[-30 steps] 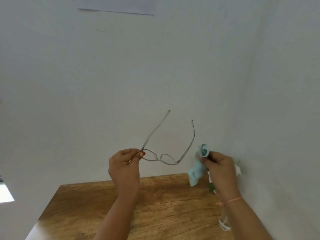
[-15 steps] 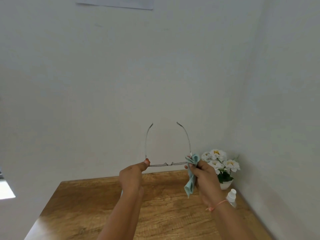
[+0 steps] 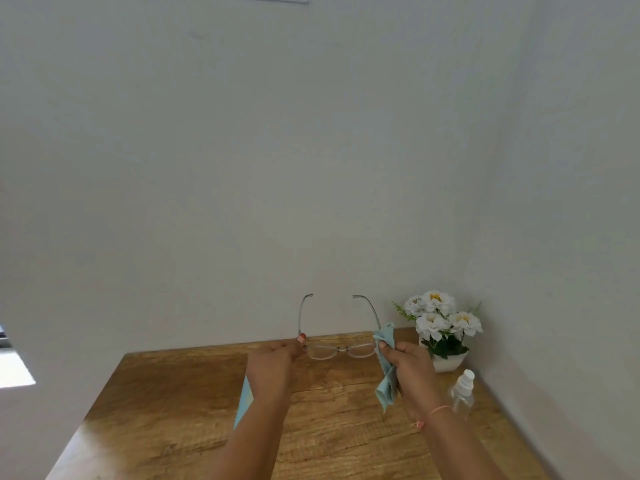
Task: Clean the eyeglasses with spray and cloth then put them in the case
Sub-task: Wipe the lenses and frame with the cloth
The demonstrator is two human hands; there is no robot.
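Peeking out from beneath the left forearm, a pale blue strip [image 3: 244, 400] lay on the wooden table [image 3: 166, 403]; what it was could not be told. The left hand [image 3: 273, 365] pinched the left corner of the eyeglasses [image 3: 339, 350] between thumb and curled fingers. The glasses were held in the air over the far part of the table, lens front nearest the person, both arms unfolded and pointing up toward the wall. At their right corner the light blue cloth [image 3: 386, 379] was bunched round the frame, its tail hanging down, and the right hand [image 3: 412, 370] gripped it with fingers closed. Farther right a white pot of flowers [image 3: 440, 320] stood in the corner, and just in front of it the clear spray bottle [image 3: 462, 393] stood upright on the table.
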